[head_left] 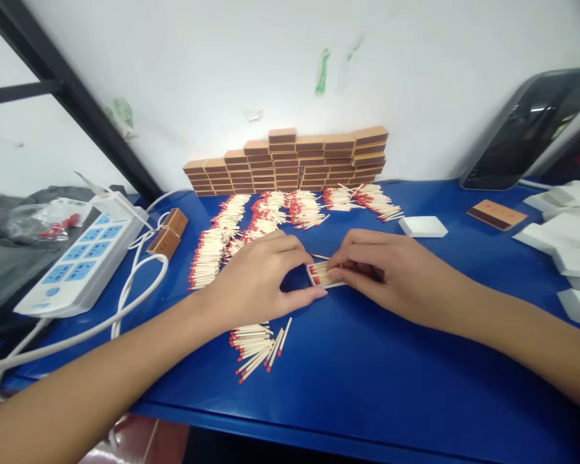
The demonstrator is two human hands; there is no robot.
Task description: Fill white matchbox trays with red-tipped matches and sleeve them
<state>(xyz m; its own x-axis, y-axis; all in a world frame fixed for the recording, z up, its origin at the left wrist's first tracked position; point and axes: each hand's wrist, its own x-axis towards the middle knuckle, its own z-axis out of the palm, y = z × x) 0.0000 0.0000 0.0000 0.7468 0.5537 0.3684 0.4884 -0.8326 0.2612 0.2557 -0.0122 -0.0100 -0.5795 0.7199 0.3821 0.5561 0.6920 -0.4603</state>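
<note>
My left hand (261, 274) pinches the left end of a small white matchbox tray (320, 274) filled with red-tipped matches, thumb below and fingers above. On the tray's right end my right hand (384, 274) is closed, fingers pressed over the matches. The tray lies on the blue table (367, 374). A loose pile of matches (257, 345) lies just under my left wrist. Long rows of matches (251, 225) spread behind my hands.
A stacked wall of brown matchboxes (290, 161) stands against the white wall. An empty white tray (423, 226) and a brown sleeve (496, 214) lie to the right, more white trays (573, 251) at the far right. A power strip (84, 258) with cables and two brown boxes (169, 233) sit left.
</note>
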